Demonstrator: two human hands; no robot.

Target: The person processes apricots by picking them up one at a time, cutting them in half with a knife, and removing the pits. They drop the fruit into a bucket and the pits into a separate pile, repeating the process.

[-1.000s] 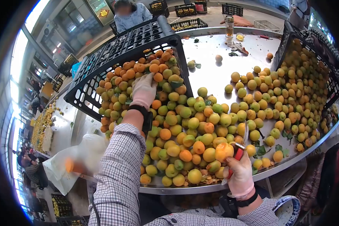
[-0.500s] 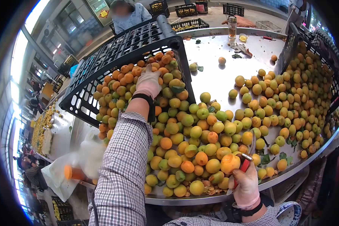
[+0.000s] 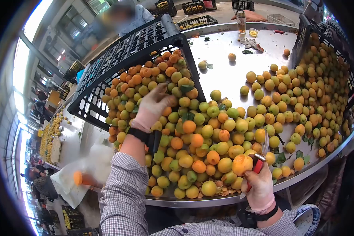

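Observation:
My left hand [image 3: 155,105], in a pale glove, lies over the heap of apricots [image 3: 177,129] at the mouth of a tipped black crate. Its fingers are apart and touch the fruit, with no apricot clearly gripped. At the table's near edge my right hand [image 3: 260,188] is closed around a red-handled knife [image 3: 258,165], its curved blade pointing up and away. The same hand also holds an orange-yellow apricot [image 3: 242,164] against the knife; its skin looks marked or cut. Beneath that hand, pits and scraps [image 3: 218,189] lie among the fruit.
The tipped black crate [image 3: 135,41] stands at the left of the metal table [image 3: 224,80]. Another crate [image 3: 303,41] spills apricots at the right. A glass bottle [image 3: 241,24], a small cup [image 3: 253,32] and gloves [image 3: 252,44] are at the back. A person [image 3: 139,17] is beyond the crate.
My left hand has drawn back toward me from deeper in the crate mouth, and some apricots have shifted forward. My right hand still holds the knife and apricot.

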